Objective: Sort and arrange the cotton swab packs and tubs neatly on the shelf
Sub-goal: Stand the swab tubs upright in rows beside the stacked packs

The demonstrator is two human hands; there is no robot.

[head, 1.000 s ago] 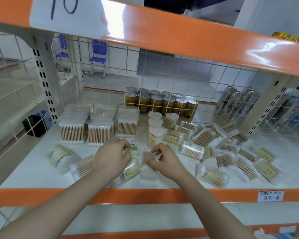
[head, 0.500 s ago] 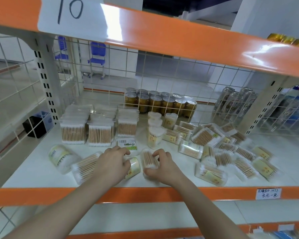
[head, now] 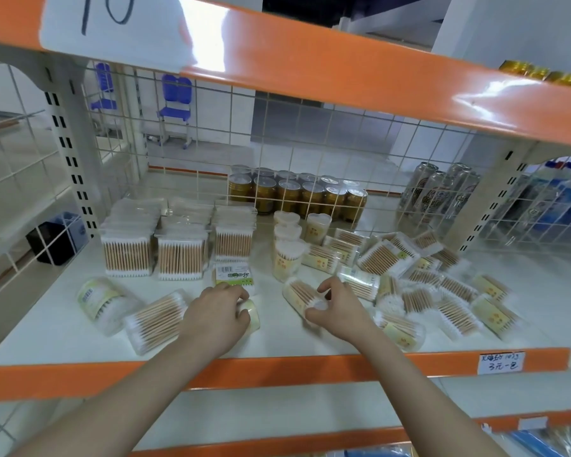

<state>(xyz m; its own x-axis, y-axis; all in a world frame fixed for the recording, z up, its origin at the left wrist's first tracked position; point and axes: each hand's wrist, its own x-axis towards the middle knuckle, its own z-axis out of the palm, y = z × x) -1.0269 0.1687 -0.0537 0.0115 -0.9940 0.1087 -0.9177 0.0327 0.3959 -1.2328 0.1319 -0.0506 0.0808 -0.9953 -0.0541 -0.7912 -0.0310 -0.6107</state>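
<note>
Now, looking down through the head camera, I am reaching both arms onto the white shelf (head: 310, 338) with its orange front lip. My left hand (head: 216, 316) is curling over a small round tub with a yellow-green label (head: 252, 314) lying on its side near the front, fingers wrapped round its body. My right hand (head: 338, 311) is pinching another clear tub of wooden-stemmed swabs (head: 300, 293), thumb at the near cotton end and fingers arching over the top, so both hands are grasping something.

Just left of my left hand a larger clear tub (head: 155, 319) is lying tipped over, and further left a labelled tub (head: 101, 300) is lying the same way. A flat pack with a green label and barcode (head: 234, 273) is sitting just beyond my left knuckles. At the far left, three rows of rectangular swab packs (head: 178, 249) are already standing upright in order, and a short column of upright tubs (head: 287, 250) is forming beside them. To the right, a jumbled heap of packs and tubs (head: 435, 282) is still waiting.

I am judging these tubs as light, thin-walled and slick, liable to roll and to flex if squeezed. Taking them round the middle of the barrel, clear of the lid, should serve best for standing them up.

Behind the wire grid, gold cans (head: 297, 192) are sitting on the neighbouring shelf.
</note>
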